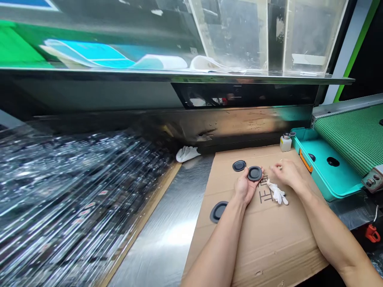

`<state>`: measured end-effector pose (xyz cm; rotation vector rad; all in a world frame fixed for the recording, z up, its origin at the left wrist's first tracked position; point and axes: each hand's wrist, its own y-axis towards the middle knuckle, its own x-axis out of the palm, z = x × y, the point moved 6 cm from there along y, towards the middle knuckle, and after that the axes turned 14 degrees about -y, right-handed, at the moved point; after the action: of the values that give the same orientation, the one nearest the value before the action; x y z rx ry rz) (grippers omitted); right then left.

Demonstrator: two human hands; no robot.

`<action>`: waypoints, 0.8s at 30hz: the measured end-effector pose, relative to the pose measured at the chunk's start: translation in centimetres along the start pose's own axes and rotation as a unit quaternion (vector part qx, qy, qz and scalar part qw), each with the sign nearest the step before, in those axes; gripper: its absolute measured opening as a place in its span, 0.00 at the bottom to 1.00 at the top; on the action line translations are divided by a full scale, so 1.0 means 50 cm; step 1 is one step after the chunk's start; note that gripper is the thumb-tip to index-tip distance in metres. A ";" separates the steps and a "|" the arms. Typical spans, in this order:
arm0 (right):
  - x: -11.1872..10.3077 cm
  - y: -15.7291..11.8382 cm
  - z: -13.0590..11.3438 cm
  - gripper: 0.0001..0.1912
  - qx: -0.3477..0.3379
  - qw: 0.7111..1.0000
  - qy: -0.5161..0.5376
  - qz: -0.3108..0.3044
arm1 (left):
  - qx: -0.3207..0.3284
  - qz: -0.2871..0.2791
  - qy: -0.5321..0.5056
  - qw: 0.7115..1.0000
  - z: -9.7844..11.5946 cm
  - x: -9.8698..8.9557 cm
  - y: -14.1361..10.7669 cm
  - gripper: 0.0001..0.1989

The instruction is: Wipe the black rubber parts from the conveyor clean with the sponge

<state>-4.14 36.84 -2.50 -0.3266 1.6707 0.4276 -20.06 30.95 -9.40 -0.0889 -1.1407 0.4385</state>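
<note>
My left hand (245, 186) is closed on a dark round disc with a raised inner ring (255, 173), held above a cardboard sheet (278, 243). To its right, my right hand (287, 173) has its fingers curled together; whatever they pinch, if anything, is too small to name. Below and between the hands lies a crumpled white glove or cloth (277, 192). Two similar dark discs rest on the cardboard: one (239, 166) just beyond my left hand, the other (218, 211) left of my left forearm, which partly covers it.
A small white bottle (285, 143) stands at the cardboard's far right corner. Beside it, a teal bin (344, 175) holds dark round pieces under a green conveyor belt (353, 131). A white glove (187, 154) lies at the back. Plastic-wrapped material (74, 207) fills the left side.
</note>
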 end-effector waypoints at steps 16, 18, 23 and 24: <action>0.029 -0.007 -0.108 0.17 -0.100 0.977 0.179 0.065 | 0.028 0.000 -0.076 0.997 -0.009 0.004 0.007 0.17; 0.036 -0.006 -0.134 0.18 -0.092 0.984 0.141 0.058 | 0.036 -0.011 -0.072 0.997 -0.016 0.006 0.007 0.15; 0.035 -0.001 -0.138 0.17 -0.017 0.999 0.017 0.046 | 0.041 -0.005 -0.059 0.997 -0.019 -0.005 0.009 0.15; 0.036 -0.004 -0.137 0.16 -0.027 0.999 0.010 0.034 | 0.047 0.002 -0.059 0.997 -0.018 -0.008 0.010 0.15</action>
<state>-10.35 33.59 -3.52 -0.3160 1.6956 0.5216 -19.56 31.39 -10.28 0.0176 -1.2342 0.5059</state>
